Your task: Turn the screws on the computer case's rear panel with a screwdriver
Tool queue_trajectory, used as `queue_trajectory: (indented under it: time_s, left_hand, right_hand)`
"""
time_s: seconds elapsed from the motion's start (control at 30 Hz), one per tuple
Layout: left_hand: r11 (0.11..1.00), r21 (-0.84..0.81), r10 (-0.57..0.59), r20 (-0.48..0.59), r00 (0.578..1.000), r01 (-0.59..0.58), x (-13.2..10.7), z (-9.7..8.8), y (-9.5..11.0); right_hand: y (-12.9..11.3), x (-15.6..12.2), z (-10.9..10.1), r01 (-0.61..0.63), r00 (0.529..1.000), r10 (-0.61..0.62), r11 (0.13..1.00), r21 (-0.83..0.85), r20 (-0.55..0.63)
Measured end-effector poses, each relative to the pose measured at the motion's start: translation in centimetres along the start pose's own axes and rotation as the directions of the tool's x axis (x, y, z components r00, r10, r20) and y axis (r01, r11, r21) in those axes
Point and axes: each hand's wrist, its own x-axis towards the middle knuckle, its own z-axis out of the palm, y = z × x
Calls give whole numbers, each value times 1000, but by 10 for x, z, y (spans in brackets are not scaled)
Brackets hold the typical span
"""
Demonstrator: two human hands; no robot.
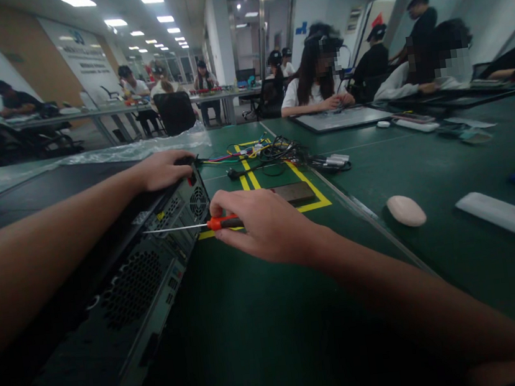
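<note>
Two hands are at work on one case (116, 339), which lies on the green tabletop (254, 318) at the left, its rear panel turned toward the right hand (265, 223). That panel shows one round grille (198, 201) at its far end and one large vent (133, 289) nearer the viewer.

The right hand's fingers are closed around one screwdriver (213, 224), with an orange and dark handle. Its single long shaft points left, the tip at the panel's upper edge; whether it touches cannot be told. The left hand (165, 168) rests on top of the case at the far rear corner, its fingers bent over the edge; whether they grip cannot be told.

Beyond the right hand lie one block (292, 193) and one heap of cables (280, 149), too tangled to count, with one black plug (232, 174) at its left side. Several strips of yellow tape (308, 180) run around them. To the right are one pale oval object (406, 210) and two white bars, one near (509, 216) and one farther off (415, 124). Across the tabletop, one person in white (295, 95) sits with two hands above one flat panel (342, 118).
</note>
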Motion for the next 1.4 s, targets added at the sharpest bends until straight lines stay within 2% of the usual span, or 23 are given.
queue_trajectory:
  time_s: [0.27, 0.47, 1.03, 1.23, 1.4]
  left_hand:
    - [999, 51, -7, -13, 1000, 8, 0, 1, 0]
    - [1000, -2, 3, -11, 1000, -3, 0, 1, -1]
    - [999, 41, -8, -9, 1000, 8, 0, 0, 0]
    - [1000, 23, -7, -14, 1000, 7, -1, 0, 0]
    - [1000, 6, 1, -22, 1000, -1, 0, 1, -3]
  right_hand:
    - [-1, 0, -1, -15, 1000, 15, 1000, 0, -3]
    - [-2, 0, -3, -24, 1000, 24, 1000, 15, 4]
    - [-1, 1, -2, -6, 1000, 6, 1000, 7, -4]
    - [-2, 1, -2, -27, 1000, 28, 999, -35, 13]
    - [-4, 1, -2, -30, 999, 30, 1000, 1, 14]
